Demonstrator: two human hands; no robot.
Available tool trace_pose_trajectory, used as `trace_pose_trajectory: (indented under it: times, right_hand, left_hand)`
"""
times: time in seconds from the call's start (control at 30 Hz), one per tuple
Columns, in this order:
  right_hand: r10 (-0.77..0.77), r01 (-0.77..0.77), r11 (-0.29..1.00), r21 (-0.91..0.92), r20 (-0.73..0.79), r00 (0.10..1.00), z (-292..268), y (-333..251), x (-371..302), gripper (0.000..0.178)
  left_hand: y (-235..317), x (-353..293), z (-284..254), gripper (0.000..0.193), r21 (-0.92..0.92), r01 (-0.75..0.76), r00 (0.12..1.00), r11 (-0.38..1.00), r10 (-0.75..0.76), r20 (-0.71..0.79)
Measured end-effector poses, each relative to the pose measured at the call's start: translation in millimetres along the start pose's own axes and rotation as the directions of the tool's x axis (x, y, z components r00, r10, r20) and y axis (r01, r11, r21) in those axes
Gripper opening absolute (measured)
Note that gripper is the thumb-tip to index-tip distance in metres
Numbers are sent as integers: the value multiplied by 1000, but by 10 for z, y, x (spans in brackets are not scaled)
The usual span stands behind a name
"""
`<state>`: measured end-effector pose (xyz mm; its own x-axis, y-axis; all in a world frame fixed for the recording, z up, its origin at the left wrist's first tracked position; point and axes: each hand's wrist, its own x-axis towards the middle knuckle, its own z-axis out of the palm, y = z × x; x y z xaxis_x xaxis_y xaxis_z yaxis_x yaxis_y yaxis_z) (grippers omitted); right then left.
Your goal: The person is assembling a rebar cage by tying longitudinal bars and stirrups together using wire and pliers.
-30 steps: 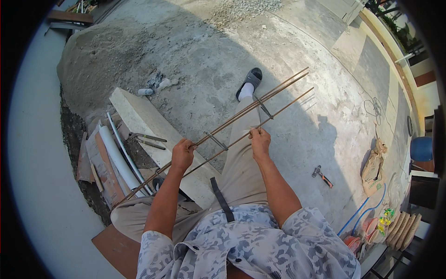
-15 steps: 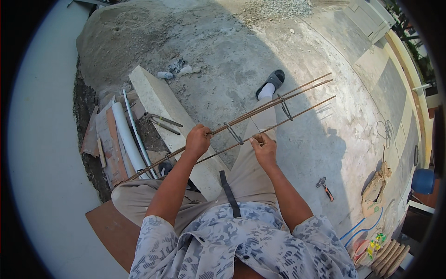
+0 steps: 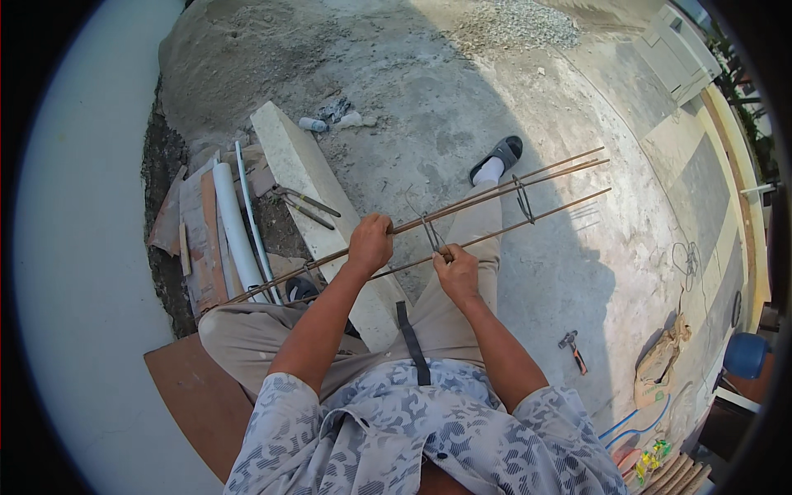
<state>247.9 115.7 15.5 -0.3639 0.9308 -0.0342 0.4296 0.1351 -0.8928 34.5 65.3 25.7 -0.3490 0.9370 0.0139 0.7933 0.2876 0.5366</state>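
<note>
Across my lap lies a long cage of thin brown steel rebar, its far end reaching out to the right. Bent stirrups join the bars; one stirrup sits between my hands, and another stirrup stands farther right. My left hand is closed around the upper bars. On the lower bar, beside the middle stirrup, my right hand has its fingers pinched together. A thin tie wire sticks up by the top of that stirrup. What the right fingertips pinch besides the bar is hard to make out.
Pincers rest by the pale concrete block at left, near white pipes and wood scraps. A hammer lies on the floor at right, with a torn sack beyond it. A sand heap rises at far left.
My right hand has shifted slightly left and down, against the middle stirrup on the lower bar. The wire that stretched up from its fingers no longer shows there. My left hand keeps its grip.
</note>
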Motion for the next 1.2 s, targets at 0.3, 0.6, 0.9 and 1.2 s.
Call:
trace_pose_trajectory:
  times: [0.3,0.6,0.9,1.2]
  right_hand:
    - [99,-100,995,12,85,991,128,-86,-143,19]
    - [64,-63,998,-24,55,996,203,-93,-83,18]
    - [40,-41,999,5,44,998,158,-141,-97,20]
    - [-162,166,979,-115,38,986,-246,-339,-155,18]
  left_hand:
    - [-26,104,-106,13,-31,33,978,999,-26,205]
    - [-62,288,-164,27,-396,209,952,894,-94,290]
    - [4,477,-89,39,-425,537,818,729,-325,475]
    - [-75,413,-113,30,-504,484,871,715,-337,358]
